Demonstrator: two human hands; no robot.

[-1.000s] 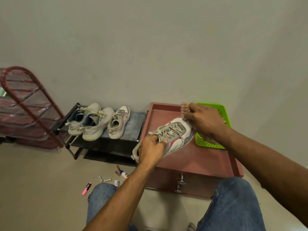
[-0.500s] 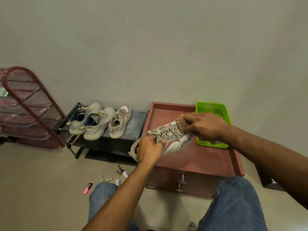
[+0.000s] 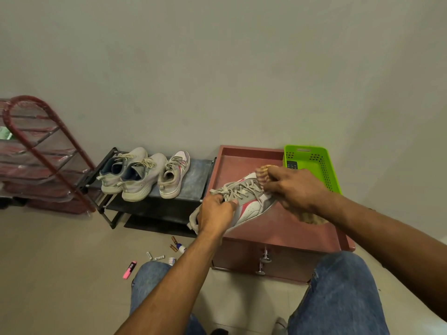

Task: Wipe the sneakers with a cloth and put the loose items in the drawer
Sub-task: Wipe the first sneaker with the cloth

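Observation:
A grey, white and red sneaker point(image 3: 249, 205) lies tilted on the red drawer unit's top point(image 3: 285, 228). My left hand point(image 3: 216, 212) grips it at the laces near the heel. My right hand point(image 3: 294, 189) holds a striped tan cloth point(image 3: 263, 174) against the sneaker's toe; more of the cloth hangs below the wrist. Three more sneakers point(image 3: 142, 175) stand on a low black rack point(image 3: 154, 204). On the floor lie a pink highlighter point(image 3: 129, 270), several batteries point(image 3: 156, 257) and a small glue bottle point(image 3: 181, 247). The drawer front with metal knobs point(image 3: 264, 257) is closed.
A green plastic basket point(image 3: 314, 165) with a dark remote inside stands at the back right of the red unit. A red wire shelf point(image 3: 41, 160) stands at the left against the wall. My knees in blue jeans point(image 3: 338, 298) are close to the drawer front.
My right hand with the cloth has slid from the sneaker's toe tip down toward the laces and side. The left hand has kept its grip.

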